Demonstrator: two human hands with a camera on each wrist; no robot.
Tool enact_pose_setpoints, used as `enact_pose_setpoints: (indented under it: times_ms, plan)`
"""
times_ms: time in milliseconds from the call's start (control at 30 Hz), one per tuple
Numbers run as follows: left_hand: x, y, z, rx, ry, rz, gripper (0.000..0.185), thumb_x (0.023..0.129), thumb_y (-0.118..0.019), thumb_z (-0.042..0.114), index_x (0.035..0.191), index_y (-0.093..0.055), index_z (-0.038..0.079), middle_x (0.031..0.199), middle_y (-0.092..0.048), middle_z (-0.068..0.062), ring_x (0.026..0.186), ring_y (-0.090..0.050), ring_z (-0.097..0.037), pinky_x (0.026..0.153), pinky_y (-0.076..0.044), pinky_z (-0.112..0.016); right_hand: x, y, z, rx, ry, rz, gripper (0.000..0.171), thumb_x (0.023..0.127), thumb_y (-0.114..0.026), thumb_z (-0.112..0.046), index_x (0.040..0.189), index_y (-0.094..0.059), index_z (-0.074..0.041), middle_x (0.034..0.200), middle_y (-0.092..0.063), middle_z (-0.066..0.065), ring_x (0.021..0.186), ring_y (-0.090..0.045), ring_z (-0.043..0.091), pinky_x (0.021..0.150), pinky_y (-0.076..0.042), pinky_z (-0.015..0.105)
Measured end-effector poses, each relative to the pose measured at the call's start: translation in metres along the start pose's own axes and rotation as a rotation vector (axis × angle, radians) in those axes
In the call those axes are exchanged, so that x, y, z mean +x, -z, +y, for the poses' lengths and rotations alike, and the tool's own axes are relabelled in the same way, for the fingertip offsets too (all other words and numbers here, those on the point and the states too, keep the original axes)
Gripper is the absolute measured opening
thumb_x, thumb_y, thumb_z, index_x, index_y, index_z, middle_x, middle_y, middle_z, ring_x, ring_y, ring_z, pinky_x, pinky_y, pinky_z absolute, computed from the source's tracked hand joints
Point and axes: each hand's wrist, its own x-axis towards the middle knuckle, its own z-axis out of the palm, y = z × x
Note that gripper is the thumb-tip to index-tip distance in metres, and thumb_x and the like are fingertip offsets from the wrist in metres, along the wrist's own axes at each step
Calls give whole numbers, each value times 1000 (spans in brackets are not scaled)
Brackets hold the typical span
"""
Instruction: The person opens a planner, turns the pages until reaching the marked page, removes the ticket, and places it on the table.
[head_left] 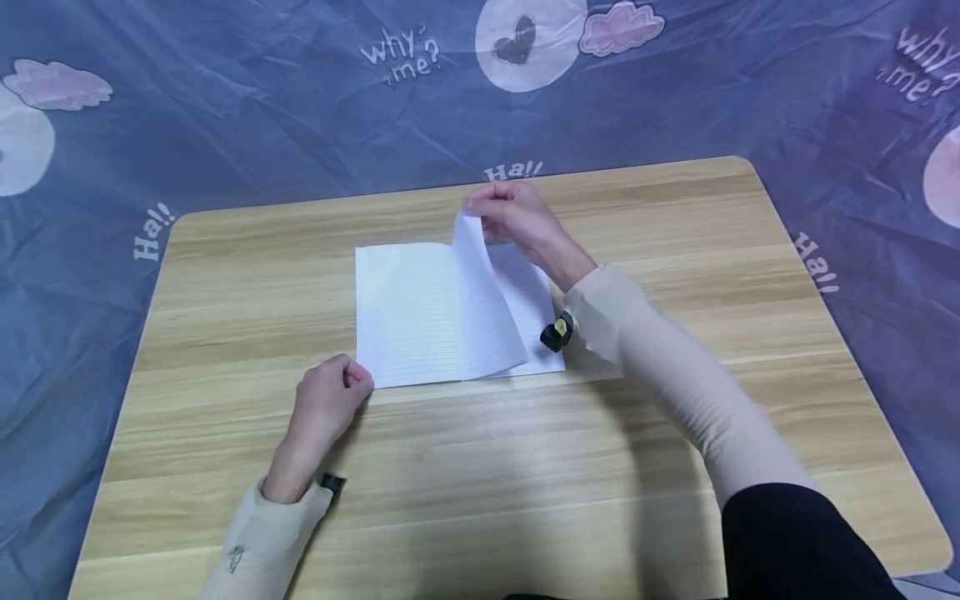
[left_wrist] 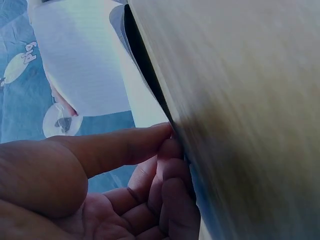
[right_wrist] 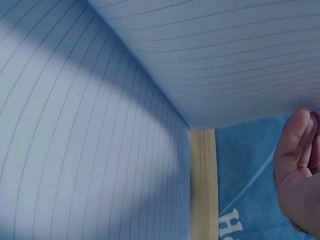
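Note:
A lined notebook [head_left: 408,317] lies open on the wooden table, its pages white and unwritten. My right hand [head_left: 517,218] pinches the top outer corner of one page [head_left: 480,308], which stands lifted and curved over the spine. Under that page the right-hand side of the notebook [right_wrist: 100,140] shows ruled lines in the right wrist view. At the lower left corner of the notebook, my left hand [head_left: 332,400] pinches the corner between thumb and curled fingers. The left wrist view shows the thumb tip [left_wrist: 162,131] right at the notebook's edge.
The light wooden table [head_left: 487,483] has rounded corners. Behind and beside it hangs a blue printed cloth [head_left: 262,100] with white lettering and pink clouds. A small black device [head_left: 557,332] sits on the right sleeve, another [head_left: 332,483] on the left cuff.

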Motion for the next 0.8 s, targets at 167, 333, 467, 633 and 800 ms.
enact_pose_setpoints:
  times_ms: [167, 333, 467, 633, 800]
  plan:
    - [-8, 3, 7, -36, -129, 135, 5, 91, -66, 10, 90, -69, 5, 76, -61, -4, 68, -55, -20, 64, -43, -32, 1, -5, 1, 52, 1, 19, 9, 92, -68, 3, 87, -71, -3, 91, -69, 12, 64, -65, 18, 61, -57, 29]
    - [-23, 5, 32, -185, -432, 393, 7, 91, -72, 9, 94, -70, 4, 75, -63, -2, 67, -57, -15, 61, -45, -22, 2, -8, 2, 79, 12, 23, 9, 92, -67, 5, 87, -70, -3, 92, -69, 12, 63, -65, 17, 60, -57, 28]
    - [-30, -5, 59, -287, -729, 491, 24, 86, -79, 13, 104, -70, 1, 80, -67, -2, 73, -61, -17, 70, -47, -22, 3, -10, 2, 104, 7, 33, 8, 92, -66, 6, 90, -70, -1, 90, -69, 12, 62, -64, 18, 59, -56, 28]
    - [-31, -31, 88, -255, -955, 454, 47, 84, -82, 27, 119, -66, 2, 85, -66, -4, 80, -61, -21, 76, -51, -33, 3, -11, 3, 137, 12, 41, 10, 92, -65, 7, 90, -70, -1, 86, -69, 12, 62, -65, 18, 58, -56, 27]
    - [-31, -54, 106, -79, -1083, 492, 59, 83, -82, 31, 130, -61, 2, 88, -62, -4, 79, -57, -21, 73, -50, -33, 3, -13, 5, 141, 26, 36, 10, 92, -65, 6, 90, -71, -2, 84, -69, 12, 63, -64, 17, 58, -56, 27]
